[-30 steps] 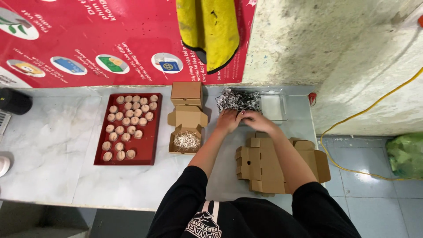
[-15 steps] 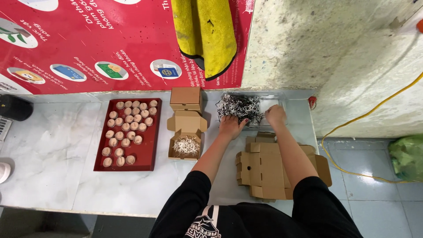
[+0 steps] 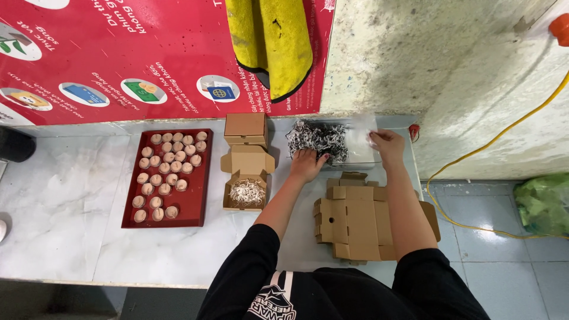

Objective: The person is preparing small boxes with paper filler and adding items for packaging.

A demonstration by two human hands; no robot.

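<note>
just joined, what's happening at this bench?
A person stands at a white counter. Their left hand rests on a pile of shredded black-and-white paper, and the right hand grips the clear plastic bag around it. An open cardboard box already lined with pale shreds sits left of them, a closed box behind it. A red tray holds round pale balls; flat box blanks lie stacked near the body.

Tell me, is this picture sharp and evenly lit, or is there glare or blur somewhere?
Head view: mostly sharp and evenly lit; soft sheen on the marble counter, a bright glare patch on the floor tiles. The right hand and clear bag look slightly blurred; the left hand on the shredded paper is crisp.
</note>
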